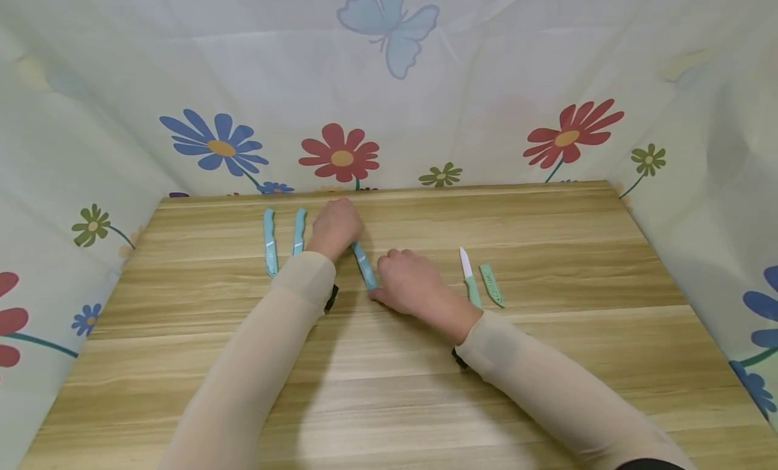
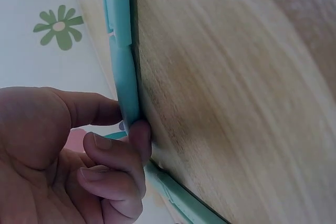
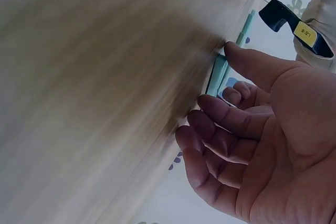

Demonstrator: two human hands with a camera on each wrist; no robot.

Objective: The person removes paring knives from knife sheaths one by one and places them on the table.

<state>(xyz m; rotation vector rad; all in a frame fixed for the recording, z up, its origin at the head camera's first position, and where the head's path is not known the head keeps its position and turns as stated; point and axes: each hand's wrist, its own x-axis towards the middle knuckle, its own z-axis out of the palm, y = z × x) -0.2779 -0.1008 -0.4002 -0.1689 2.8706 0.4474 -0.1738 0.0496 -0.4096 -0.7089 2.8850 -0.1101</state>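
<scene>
My left hand (image 1: 337,228) pinches the handle end of a light blue knife (image 1: 365,267), its blade covered by a blue sheath. In the left wrist view, thumb and fingers meet at the handle (image 2: 126,87). The right hand (image 1: 413,281) is at the sheathed end, thumb close by the tip. From the right wrist, the teal sheath (image 3: 216,74) shows between the thumb and the loosely bent fingers, which stand apart. Two more sheathed blue knives, one at the far left (image 1: 270,244) and one (image 1: 299,230) partly behind the left arm, lie on the table.
Right of the right hand lies a green-handled knife (image 1: 469,274) with its white blade bare, and beside it a green sheath (image 1: 491,285). The wooden table (image 1: 377,402) ends at a flowered curtain (image 1: 486,105) at the back and sides.
</scene>
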